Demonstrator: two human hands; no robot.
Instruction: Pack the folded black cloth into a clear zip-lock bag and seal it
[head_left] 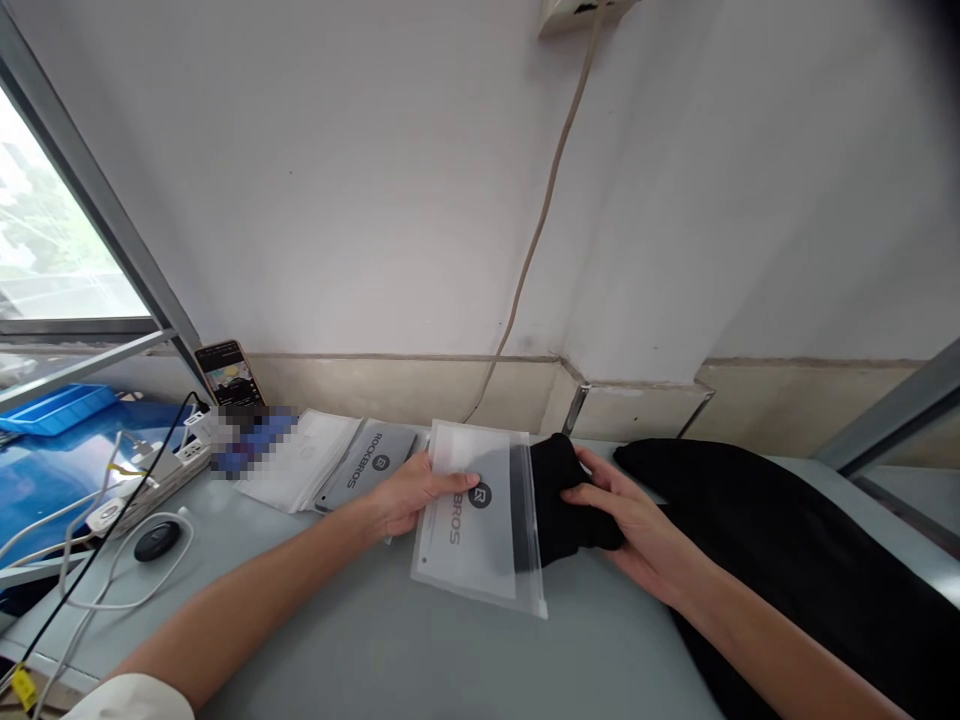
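My left hand (pixel 411 496) grips the left side of a frosted zip bag (pixel 465 560) with a round logo and grey lettering, its thumb lying on top. The bag's zip opening faces right. A folded black cloth (pixel 559 490) lies partly inside that opening, showing dark through the plastic. My right hand (pixel 626 515) is closed on the cloth's outer end, thumb above it; some fingers are hidden. Left of the bag lies another lettered zip bag (pixel 371 462) with something grey inside, beside a stack of frosted bags (pixel 307 455).
A large heap of black fabric (pixel 780 540) covers the table's right side. At left are a power strip (pixel 150 490) with tangled cables, a round black device (pixel 157 541), a propped phone (pixel 230 375) and a blue tray (pixel 56 408). The wall stands behind the table (pixel 420 660).
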